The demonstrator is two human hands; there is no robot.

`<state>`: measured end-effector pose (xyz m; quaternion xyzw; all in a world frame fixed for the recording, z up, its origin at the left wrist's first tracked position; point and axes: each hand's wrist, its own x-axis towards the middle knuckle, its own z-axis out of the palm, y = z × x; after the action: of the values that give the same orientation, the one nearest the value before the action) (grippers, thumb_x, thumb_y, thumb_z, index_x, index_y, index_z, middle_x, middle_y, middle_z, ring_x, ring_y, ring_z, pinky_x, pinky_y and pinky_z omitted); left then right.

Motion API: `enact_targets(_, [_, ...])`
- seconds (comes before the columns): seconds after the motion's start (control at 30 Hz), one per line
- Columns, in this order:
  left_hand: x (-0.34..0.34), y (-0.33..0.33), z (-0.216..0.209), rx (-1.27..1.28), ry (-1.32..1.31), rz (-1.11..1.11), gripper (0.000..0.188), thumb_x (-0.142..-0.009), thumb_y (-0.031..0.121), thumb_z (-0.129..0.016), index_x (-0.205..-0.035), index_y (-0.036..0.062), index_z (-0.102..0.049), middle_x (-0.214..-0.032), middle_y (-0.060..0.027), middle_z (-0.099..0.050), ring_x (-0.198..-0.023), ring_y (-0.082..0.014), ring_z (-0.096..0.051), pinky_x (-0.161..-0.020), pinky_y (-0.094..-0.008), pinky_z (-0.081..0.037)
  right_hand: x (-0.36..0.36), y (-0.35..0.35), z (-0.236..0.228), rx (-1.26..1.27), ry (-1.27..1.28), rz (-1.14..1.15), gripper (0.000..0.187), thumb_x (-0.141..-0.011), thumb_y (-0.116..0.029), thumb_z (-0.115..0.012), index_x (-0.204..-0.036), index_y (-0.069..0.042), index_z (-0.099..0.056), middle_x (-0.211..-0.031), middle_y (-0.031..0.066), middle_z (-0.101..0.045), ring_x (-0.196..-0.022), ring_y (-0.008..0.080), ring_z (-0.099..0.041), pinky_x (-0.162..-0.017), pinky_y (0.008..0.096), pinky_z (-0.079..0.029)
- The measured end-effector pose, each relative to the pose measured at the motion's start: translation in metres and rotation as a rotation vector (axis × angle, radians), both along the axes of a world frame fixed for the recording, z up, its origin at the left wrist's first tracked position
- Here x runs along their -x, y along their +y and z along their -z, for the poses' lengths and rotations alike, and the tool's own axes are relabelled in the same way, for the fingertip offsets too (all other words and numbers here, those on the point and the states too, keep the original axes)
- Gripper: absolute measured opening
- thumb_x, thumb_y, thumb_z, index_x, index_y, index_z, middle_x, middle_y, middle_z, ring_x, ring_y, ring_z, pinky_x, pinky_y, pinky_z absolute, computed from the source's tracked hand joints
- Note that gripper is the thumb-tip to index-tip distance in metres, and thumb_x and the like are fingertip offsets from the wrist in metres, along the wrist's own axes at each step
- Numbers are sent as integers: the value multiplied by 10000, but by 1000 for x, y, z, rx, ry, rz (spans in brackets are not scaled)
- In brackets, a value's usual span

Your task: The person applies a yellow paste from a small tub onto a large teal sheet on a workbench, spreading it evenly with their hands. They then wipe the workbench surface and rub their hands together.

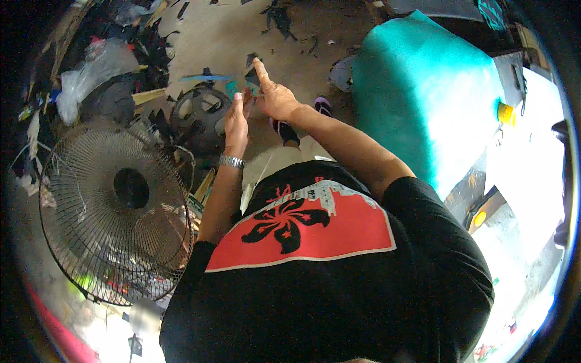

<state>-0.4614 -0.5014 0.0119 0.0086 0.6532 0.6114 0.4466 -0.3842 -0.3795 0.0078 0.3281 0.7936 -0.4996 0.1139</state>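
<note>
L of hands (236,126): fingers part. hid | blk shirt (339,302): cut @ btm edge | dk clutter (115,100): too blurry to ID

black scrap (250,76) | angular, partly hidden | teal scrap (230,90) | near it | both on floor (212,30)

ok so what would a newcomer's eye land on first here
Probably the large, bright teal sheet at upper right. Next, perhaps, the round, dark wire-caged fan at left and the black T-shirt with a red panel across the lower middle. At upper middle, the bare right hand extends one finger beside the bare left hand.
</note>
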Motion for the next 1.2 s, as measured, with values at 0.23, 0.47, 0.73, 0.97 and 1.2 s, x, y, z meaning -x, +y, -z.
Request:
enact_targets(0.23, [-14, 24, 20, 189, 138, 575, 656, -1015, 476, -302, -1486, 25, -228, -1510, -213, -291, -1393, -305, -292, -1123, -375, -252, 14, -8, 4, -23, -340, -99, 1012, -849, -409, -610, -1498, -299, 158, -1506, 312, -201, -1296, 432, -428, -1044, 509, -362])
enact_targets(0.47, [0, 45, 1, 428, -97, 334, 856, -920, 655, -392, -1440, -22, -323, -1447, -200, -398, -1313, -276, -414, -1058, -391, -356, 13, -15, -11, -8, -317, -181, 998, -838, -466, -621, -1511, -325, 102, -1560, 256, 17, -1355, 425, -346, -1093, 541, -269])
enact_targets(0.73, [26, 46, 1, 389, -220, 123, 1098, -785, 837, -361, -1462, -21, -259, -1436, -209, -409, -1269, -307, -465, -1023, -442, -401, 12, -43, -36, -19, -206, -213, 919, -829, -159, -610, -1523, -101, -10, -1568, 235, 1, -1428, 391, -180, -1120, 563, -214])
enact_targets(0.97, [55, 27, 25, 70, -407, 1, 926, -831, 794, -358, -1424, 82, -340, -1309, -139, -542, -1185, -294, -510, -1028, -446, -363, 6, -12, -18, 15, -38, -87, 869, -779, -113, -620, -1502, -128, -138, -1512, 264, -224, -1435, 345, -194, -1121, 581, -196])
enact_targets(1.2, [69, 51, 33, 118, -166, -3, 252, -836, 221, -743, -1038, 116, -634, -935, 0, -608, -839, -134, -597, -767, -278, -498, 4, 68, 27, 144, 162, 601, 801, -707, -159, -790, -1392, -167, -374, -933, 160, -602, -865, 258, -602, -858, 356, -488])
